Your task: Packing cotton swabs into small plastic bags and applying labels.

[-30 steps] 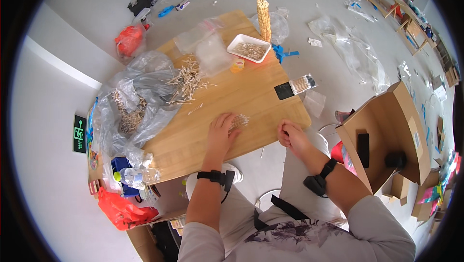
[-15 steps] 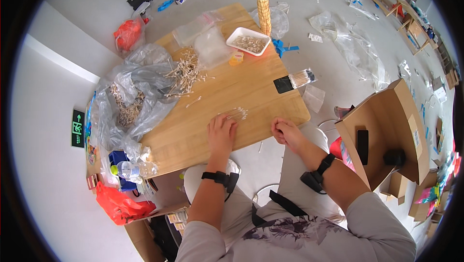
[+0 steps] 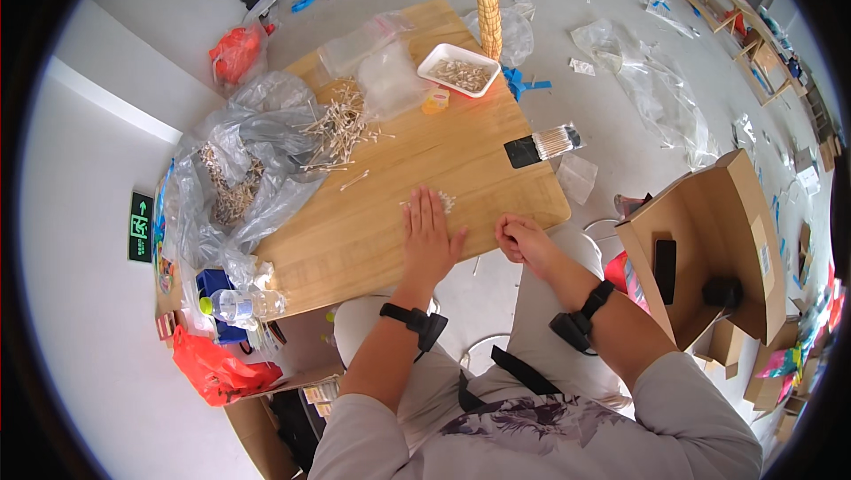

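Note:
My left hand (image 3: 429, 236) lies flat on the wooden table (image 3: 372, 236), fingers stretched out, over a small group of cotton swabs (image 3: 448, 202). Only some swab tips show past its fingers; the rest are hidden. At the table's near right edge my right hand (image 3: 525, 239) is closed, thumb against curled fingers, and whatever it may hold cannot be made out. Two loose swabs (image 3: 355, 179) lie farther left. A heap of swabs (image 3: 341, 130) spills beside a grey plastic bag (image 3: 288, 179) that holds more of them.
A white tray of swabs (image 3: 460, 70) stands at the far edge near a tall woven-looking column (image 3: 488, 19). A clear pack of swabs with a black flap (image 3: 541, 145) lies at the right edge. A bottle (image 3: 239, 304) sits at the left; an open cardboard box (image 3: 709, 245) stands right.
My left hand has moved right and slightly forward onto the swabs, its fingers going from curled to straight and flat. My right hand has stayed in place, closed.

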`<state>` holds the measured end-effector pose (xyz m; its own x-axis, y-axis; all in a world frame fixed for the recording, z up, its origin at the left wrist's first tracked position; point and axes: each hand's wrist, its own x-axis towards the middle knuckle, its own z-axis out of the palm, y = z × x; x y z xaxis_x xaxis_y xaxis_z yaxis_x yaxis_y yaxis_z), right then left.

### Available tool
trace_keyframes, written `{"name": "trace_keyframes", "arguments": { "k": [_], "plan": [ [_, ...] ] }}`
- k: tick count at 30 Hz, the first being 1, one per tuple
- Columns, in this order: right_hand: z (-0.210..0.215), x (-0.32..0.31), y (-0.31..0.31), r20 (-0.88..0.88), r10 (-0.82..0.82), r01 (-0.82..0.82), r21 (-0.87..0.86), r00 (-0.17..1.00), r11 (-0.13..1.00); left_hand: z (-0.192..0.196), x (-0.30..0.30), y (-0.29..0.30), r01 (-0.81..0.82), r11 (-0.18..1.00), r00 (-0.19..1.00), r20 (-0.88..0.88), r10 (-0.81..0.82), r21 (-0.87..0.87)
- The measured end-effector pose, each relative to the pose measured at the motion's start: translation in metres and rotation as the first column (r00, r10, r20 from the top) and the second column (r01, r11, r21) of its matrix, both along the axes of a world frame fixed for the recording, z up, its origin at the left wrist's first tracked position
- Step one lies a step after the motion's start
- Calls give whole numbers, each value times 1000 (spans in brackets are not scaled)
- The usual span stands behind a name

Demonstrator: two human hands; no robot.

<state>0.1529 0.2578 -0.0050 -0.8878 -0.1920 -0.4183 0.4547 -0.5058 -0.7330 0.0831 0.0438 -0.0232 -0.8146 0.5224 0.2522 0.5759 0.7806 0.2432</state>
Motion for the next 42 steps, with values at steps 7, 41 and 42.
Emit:
{"name": "trace_keyframes", "arguments": {
  "k": [7, 41, 42],
  "plan": [
    [-2, -1, 4, 17, -39, 39, -18, 999, 999, 14, -30, -25, 3, 995, 1000, 26, -6, 99],
    [-2, -91, -79, -504, -144, 341, 325, 852, 882, 18, -43, -41, -22, 845, 975, 200, -101, 535],
    [-1, -90, -79, -502, -141, 344, 338, 853, 876, 21, -41, -37, -22, 843, 974, 200, -102, 538]
  ]
}}
